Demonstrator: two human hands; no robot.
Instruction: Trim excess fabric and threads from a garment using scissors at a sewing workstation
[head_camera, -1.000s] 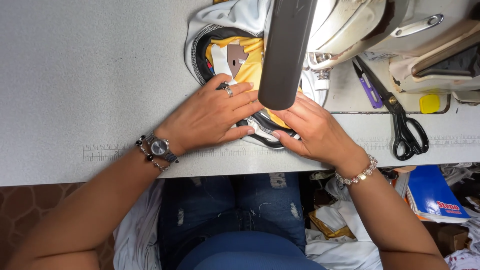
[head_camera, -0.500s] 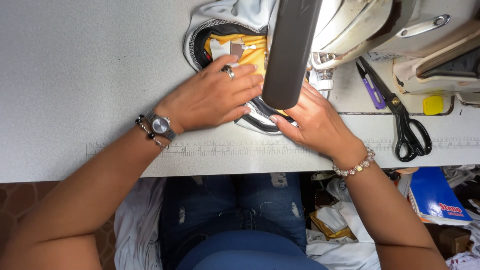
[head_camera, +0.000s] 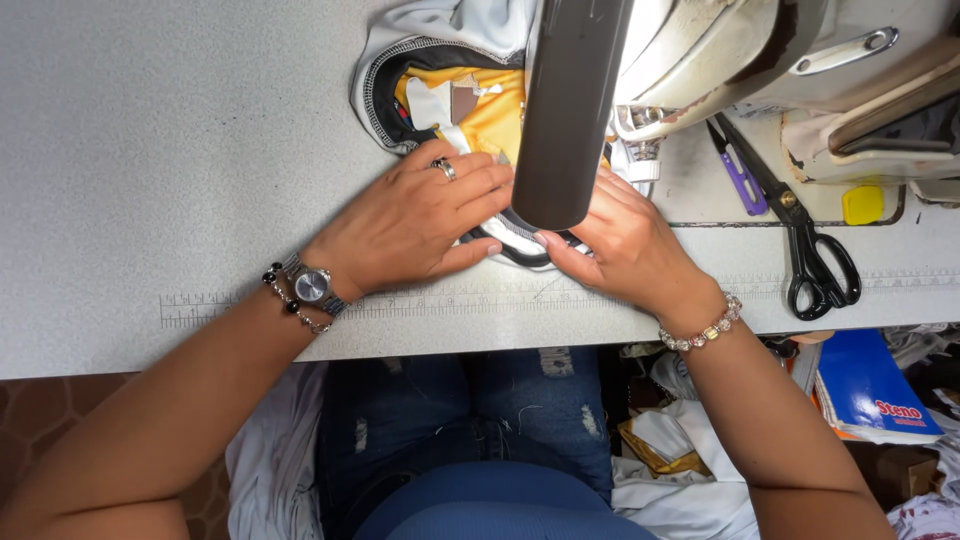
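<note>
Left hand (head_camera: 420, 225) flat on garment (head_camera: 470, 110), fingers spread. Right hand (head_camera: 630, 245) pinching its hem beside machine (head_camera: 700, 60). Both on desk (head_camera: 150, 150).

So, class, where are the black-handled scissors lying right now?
In the head view, the scissors lie on the table to the right of the right hand, beside the small purple snips.

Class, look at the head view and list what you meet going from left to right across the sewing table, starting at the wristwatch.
Wristwatch → left hand on the yellow and white garment → right hand → beaded bracelet → purple thread snips → black scissors → small yellow block.
</note>
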